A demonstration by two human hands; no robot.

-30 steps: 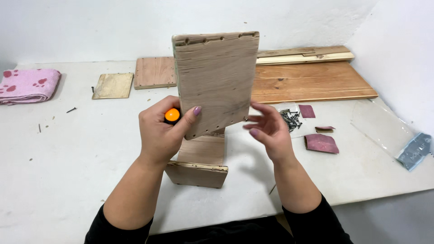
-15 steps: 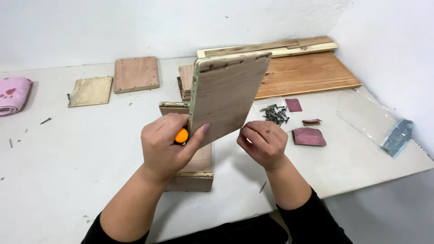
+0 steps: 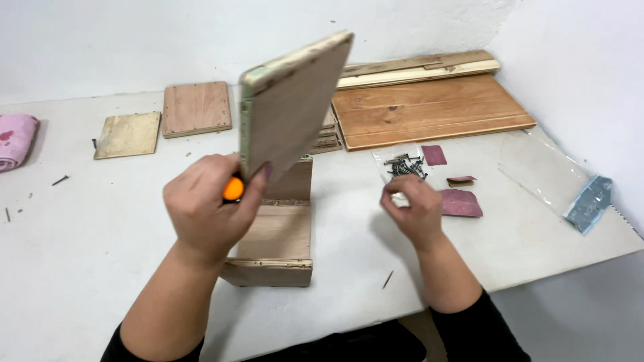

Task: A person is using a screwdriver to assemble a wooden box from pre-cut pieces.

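A plywood panel (image 3: 295, 107) was held tilted above a white desk (image 3: 80, 255), edge toward the camera.

The left hand (image 3: 208, 211) kept a clenched grip on the panel's lower corner, with an orange-handled tool (image 3: 233, 189) tucked in the same grip; the right hand (image 3: 416, 211) hovered with fingers curled, empty or not could not be told, just beside a pile of dark screws (image 3: 404, 165); a partly built wooden box (image 3: 278, 234) sat below the panel; pink sandpaper scraps (image 3: 459, 201) and a long pine board (image 3: 429, 110) lay further right.
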